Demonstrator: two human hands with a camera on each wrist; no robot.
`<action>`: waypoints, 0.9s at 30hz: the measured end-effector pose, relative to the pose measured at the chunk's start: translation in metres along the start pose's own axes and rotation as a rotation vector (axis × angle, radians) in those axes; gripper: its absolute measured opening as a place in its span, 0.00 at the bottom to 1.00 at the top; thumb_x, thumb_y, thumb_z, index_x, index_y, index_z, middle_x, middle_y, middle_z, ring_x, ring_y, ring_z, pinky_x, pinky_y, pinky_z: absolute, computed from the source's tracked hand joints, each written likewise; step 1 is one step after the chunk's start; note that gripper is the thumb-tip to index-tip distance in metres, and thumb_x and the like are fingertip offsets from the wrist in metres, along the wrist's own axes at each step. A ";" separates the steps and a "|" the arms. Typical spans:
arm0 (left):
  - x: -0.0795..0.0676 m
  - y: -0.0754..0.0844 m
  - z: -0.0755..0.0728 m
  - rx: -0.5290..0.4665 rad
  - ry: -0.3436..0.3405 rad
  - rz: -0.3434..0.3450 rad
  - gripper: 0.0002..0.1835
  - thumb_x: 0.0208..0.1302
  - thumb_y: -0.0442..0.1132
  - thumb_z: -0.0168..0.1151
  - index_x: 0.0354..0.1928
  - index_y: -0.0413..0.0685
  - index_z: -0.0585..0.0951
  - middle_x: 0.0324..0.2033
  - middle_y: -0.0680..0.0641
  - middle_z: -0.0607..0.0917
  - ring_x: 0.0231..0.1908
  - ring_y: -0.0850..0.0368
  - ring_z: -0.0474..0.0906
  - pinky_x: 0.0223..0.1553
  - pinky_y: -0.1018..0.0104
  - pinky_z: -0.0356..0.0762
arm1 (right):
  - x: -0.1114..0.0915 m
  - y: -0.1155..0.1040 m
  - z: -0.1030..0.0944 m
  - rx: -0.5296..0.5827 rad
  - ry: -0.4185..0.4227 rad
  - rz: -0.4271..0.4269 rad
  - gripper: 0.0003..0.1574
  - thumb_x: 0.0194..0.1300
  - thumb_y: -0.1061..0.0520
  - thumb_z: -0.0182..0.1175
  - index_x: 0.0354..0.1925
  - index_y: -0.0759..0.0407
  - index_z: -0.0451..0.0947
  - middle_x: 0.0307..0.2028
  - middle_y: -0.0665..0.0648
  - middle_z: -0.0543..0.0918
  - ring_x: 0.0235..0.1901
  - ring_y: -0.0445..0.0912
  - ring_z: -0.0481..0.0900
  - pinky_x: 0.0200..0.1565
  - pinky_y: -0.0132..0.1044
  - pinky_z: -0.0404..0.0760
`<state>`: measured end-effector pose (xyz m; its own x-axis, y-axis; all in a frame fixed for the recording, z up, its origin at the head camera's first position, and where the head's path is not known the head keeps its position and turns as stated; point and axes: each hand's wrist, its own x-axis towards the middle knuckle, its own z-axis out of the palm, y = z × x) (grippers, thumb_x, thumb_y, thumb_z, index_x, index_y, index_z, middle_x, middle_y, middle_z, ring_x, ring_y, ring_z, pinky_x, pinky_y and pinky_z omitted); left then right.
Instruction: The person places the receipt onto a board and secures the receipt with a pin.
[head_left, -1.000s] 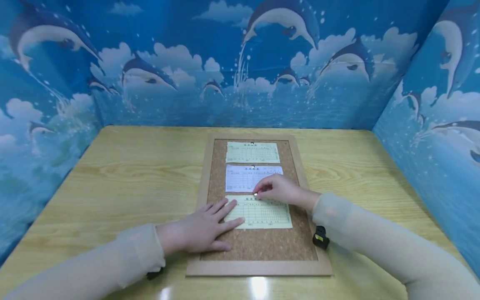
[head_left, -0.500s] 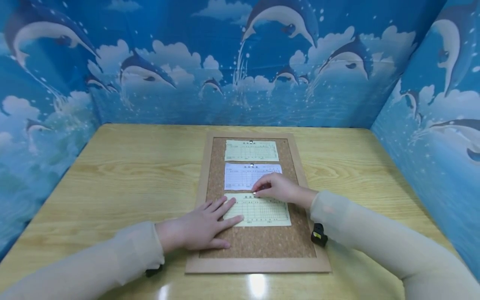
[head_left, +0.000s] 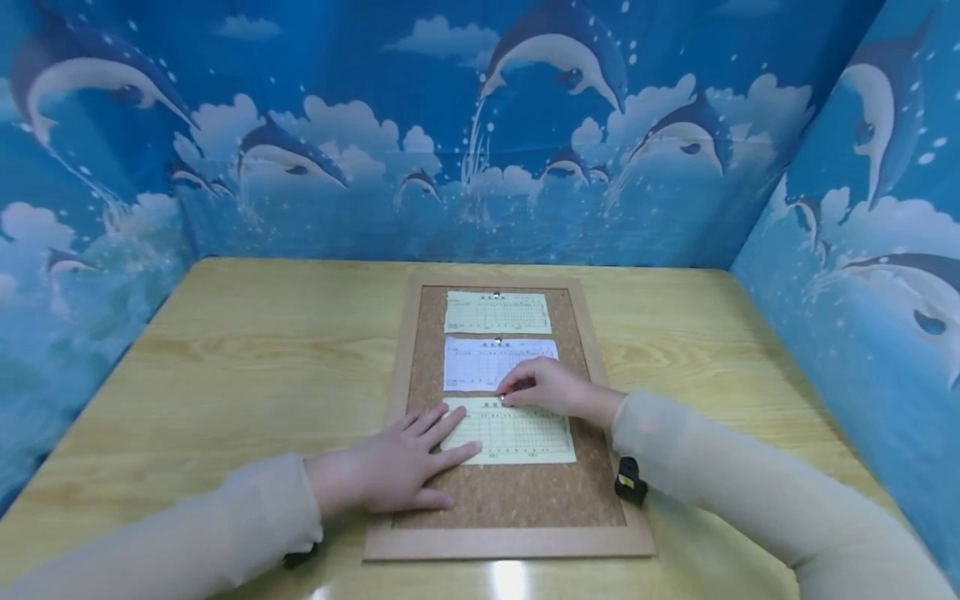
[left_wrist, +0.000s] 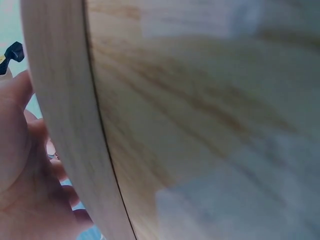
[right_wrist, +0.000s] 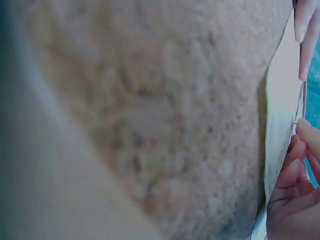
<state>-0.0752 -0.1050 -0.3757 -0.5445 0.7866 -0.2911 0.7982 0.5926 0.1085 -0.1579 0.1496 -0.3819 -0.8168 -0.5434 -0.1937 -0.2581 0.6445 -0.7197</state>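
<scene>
A framed cork board (head_left: 517,500) lies on the table, bearing three printed paper slips in a column. On the lowest, pale green slip (head_left: 525,437), my left hand (head_left: 401,467) rests with fingers spread, covering its left edge. My right hand (head_left: 551,387) pinches a small silver push pin (head_left: 502,397) between thumb and forefinger at that slip's top edge. In the right wrist view a thin pin shaft shows between the fingertips and the paper; whether it has entered the cork cannot be told. Part of the lilac slip (head_left: 472,362) is hidden behind the right hand.
Above the lilac slip is another pale green slip (head_left: 498,314). Silver pins sit at the top edges of both. Wood-grain table (head_left: 247,358) surrounds the board. Dolphin-printed cloth (head_left: 360,225) closes off the back and sides.
The head view has shifted slightly. Both hands keep their places on the board, the right one still pinching the push pin at the lowest slip's top edge.
</scene>
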 end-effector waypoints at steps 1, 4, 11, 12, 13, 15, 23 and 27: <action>0.000 0.000 0.001 -0.007 -0.003 -0.001 0.36 0.65 0.68 0.36 0.72 0.64 0.52 0.72 0.40 0.42 0.69 0.41 0.38 0.63 0.43 0.49 | 0.000 0.002 0.002 0.001 -0.001 -0.003 0.07 0.59 0.57 0.64 0.39 0.53 0.85 0.36 0.47 0.83 0.37 0.39 0.76 0.40 0.35 0.75; -0.001 0.001 0.004 -0.021 0.002 -0.003 0.36 0.65 0.68 0.37 0.72 0.64 0.53 0.72 0.40 0.42 0.69 0.40 0.38 0.63 0.43 0.49 | 0.000 0.004 0.005 0.003 -0.003 -0.019 0.08 0.60 0.58 0.64 0.39 0.54 0.85 0.36 0.48 0.83 0.37 0.39 0.77 0.40 0.35 0.75; -0.001 0.000 0.003 -0.009 0.048 0.022 0.36 0.66 0.66 0.39 0.72 0.61 0.55 0.71 0.38 0.45 0.69 0.38 0.41 0.62 0.42 0.51 | 0.002 0.002 0.002 -0.009 0.012 0.011 0.08 0.59 0.58 0.65 0.39 0.53 0.85 0.36 0.47 0.83 0.36 0.40 0.76 0.39 0.35 0.75; -0.001 0.000 0.003 -0.009 0.052 0.027 0.36 0.66 0.66 0.38 0.72 0.60 0.55 0.71 0.37 0.45 0.69 0.38 0.41 0.62 0.41 0.51 | 0.002 0.002 0.003 -0.011 0.010 0.020 0.08 0.59 0.57 0.65 0.39 0.53 0.85 0.36 0.47 0.83 0.36 0.39 0.76 0.39 0.35 0.75; -0.001 -0.001 0.003 -0.007 0.052 0.027 0.36 0.66 0.66 0.38 0.72 0.60 0.55 0.71 0.37 0.45 0.69 0.38 0.41 0.62 0.41 0.51 | 0.002 0.001 0.002 -0.014 0.008 0.025 0.08 0.59 0.57 0.65 0.39 0.53 0.85 0.36 0.47 0.83 0.36 0.39 0.76 0.39 0.35 0.74; -0.001 -0.001 0.003 -0.007 0.045 0.022 0.36 0.66 0.67 0.38 0.72 0.61 0.54 0.71 0.38 0.45 0.69 0.38 0.41 0.62 0.42 0.50 | 0.002 0.000 0.002 -0.019 0.001 0.032 0.08 0.59 0.57 0.65 0.39 0.52 0.85 0.36 0.46 0.83 0.36 0.39 0.76 0.39 0.35 0.74; 0.000 -0.001 0.006 -0.009 0.045 0.014 0.36 0.65 0.67 0.37 0.72 0.62 0.53 0.71 0.38 0.43 0.69 0.38 0.40 0.63 0.42 0.49 | 0.002 0.002 0.002 -0.037 0.008 0.025 0.08 0.59 0.57 0.65 0.39 0.52 0.85 0.34 0.46 0.83 0.34 0.40 0.75 0.37 0.35 0.73; 0.000 -0.001 0.005 -0.004 0.051 0.021 0.36 0.65 0.67 0.38 0.72 0.62 0.54 0.71 0.38 0.44 0.69 0.38 0.40 0.63 0.42 0.49 | 0.002 0.001 0.002 -0.046 0.008 0.027 0.08 0.59 0.57 0.65 0.39 0.52 0.85 0.34 0.46 0.82 0.34 0.40 0.75 0.37 0.34 0.73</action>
<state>-0.0751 -0.1063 -0.3811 -0.5400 0.8067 -0.2400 0.8085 0.5764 0.1183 -0.1586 0.1482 -0.3844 -0.8280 -0.5213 -0.2066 -0.2596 0.6830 -0.6827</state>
